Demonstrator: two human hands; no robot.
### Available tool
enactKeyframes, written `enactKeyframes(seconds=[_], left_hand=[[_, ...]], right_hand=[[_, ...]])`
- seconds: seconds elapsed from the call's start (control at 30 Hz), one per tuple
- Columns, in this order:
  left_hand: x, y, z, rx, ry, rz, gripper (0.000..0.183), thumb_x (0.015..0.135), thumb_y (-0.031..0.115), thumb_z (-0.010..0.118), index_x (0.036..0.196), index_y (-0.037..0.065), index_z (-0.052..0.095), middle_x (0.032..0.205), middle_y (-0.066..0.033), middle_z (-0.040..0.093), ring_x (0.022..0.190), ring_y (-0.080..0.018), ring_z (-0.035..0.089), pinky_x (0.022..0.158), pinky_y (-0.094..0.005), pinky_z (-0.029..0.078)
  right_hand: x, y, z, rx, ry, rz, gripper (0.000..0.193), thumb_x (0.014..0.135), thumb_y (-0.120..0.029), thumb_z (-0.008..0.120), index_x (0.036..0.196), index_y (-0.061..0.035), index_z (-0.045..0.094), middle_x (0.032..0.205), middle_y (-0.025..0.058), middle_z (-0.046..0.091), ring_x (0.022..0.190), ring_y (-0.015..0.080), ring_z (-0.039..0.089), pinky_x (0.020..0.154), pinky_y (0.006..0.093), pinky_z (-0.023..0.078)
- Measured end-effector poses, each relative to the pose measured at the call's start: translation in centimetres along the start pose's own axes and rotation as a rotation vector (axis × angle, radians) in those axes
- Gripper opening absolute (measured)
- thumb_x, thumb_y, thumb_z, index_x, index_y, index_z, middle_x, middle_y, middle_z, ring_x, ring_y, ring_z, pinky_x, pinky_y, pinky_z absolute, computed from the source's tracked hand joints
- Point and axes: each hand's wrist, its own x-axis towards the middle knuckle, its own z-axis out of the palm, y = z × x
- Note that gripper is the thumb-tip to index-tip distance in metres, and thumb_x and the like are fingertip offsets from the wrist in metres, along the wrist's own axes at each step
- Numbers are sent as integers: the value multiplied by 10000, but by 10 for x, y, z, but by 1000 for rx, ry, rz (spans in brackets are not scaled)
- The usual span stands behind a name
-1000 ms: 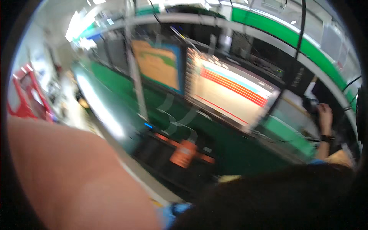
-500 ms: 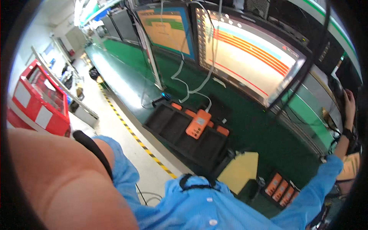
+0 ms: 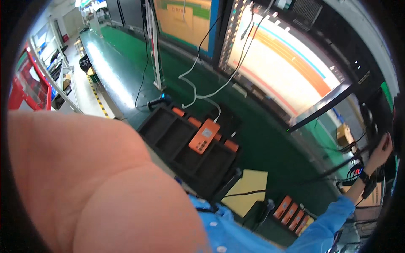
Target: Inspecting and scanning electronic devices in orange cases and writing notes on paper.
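Hands, two, both ours. Left hand (image 3: 105, 181): very close, filling the near left; bare skin shows but the fingers lie out of view, so we cannot tell whether it is wide, narrow or holding something. Right hand (image 3: 379, 154): far right, fingers curled in; we cannot tell whether they grip anything. Black wristband (image 3: 366, 177) on that wrist; blue sleeve (image 3: 337, 213) on the forearm.

Near the right hand: small brown box (image 3: 345, 135), to its left; black cable (image 3: 249, 193), running from the middle toward that wrist, contact unclear to us.

Table (image 3: 270, 156), green-topped. Black compartmented tray (image 3: 179, 135), in the middle. Orange device (image 3: 205, 135), pale-labelled, lying across the tray, white cable (image 3: 219, 114) at its far end; further orange pieces (image 3: 194, 122) along the tray's far edge. Yellow sheet (image 3: 249, 185), right of the tray, crossed by the black cable. Row of orange devices (image 3: 289, 215), near right.

Far side: lit monitor (image 3: 287, 59), orange-banded; second monitor (image 3: 185, 25) to its left.
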Motion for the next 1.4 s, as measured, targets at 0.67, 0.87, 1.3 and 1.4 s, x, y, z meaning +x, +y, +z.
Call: enactKeyframes(seconds=[0.67, 0.87, 1.3, 1.4], left_hand=[[-329, -27, -55, -3, -909, -1452, 469, 830, 55, 681, 1251, 7, 479, 1229, -202, 535, 1129, -382, 527, 954, -442, 428], [-369, 21, -114, -111, -967, -1464, 417, 856, 106, 655, 1239, 29, 509, 1205, -168, 554, 1147, -358, 526, 982, -426, 420], [-401, -34, -46, -70, -1003, -1252, 457, 841, 144, 691, 1242, 17, 512, 1187, -183, 567, 1152, -367, 516, 977, -425, 419], [-402, -34, -28, 34, -986, -1165, 579, 812, 163, 723, 1315, 18, 475, 1157, -193, 588, 1121, -369, 543, 943, -419, 443]], right_hand=[[-386, -547, 142, 594, -1349, 473, 379, 911, -365, 602, 780, -12, 647, 917, 168, 673, 847, 359, 646, 774, 442, 496], [-399, -559, 133, 443, -1105, 472, 368, 818, -364, 710, 899, -14, 627, 886, 176, 613, 897, 362, 604, 785, 448, 487], [-395, -556, 163, 451, -1234, 417, 264, 852, -287, 657, 775, -35, 664, 870, 159, 624, 866, 362, 601, 771, 451, 485], [-385, -567, 152, 539, -1222, 387, 286, 877, -272, 622, 751, -18, 658, 787, 189, 641, 795, 388, 617, 718, 470, 490]])
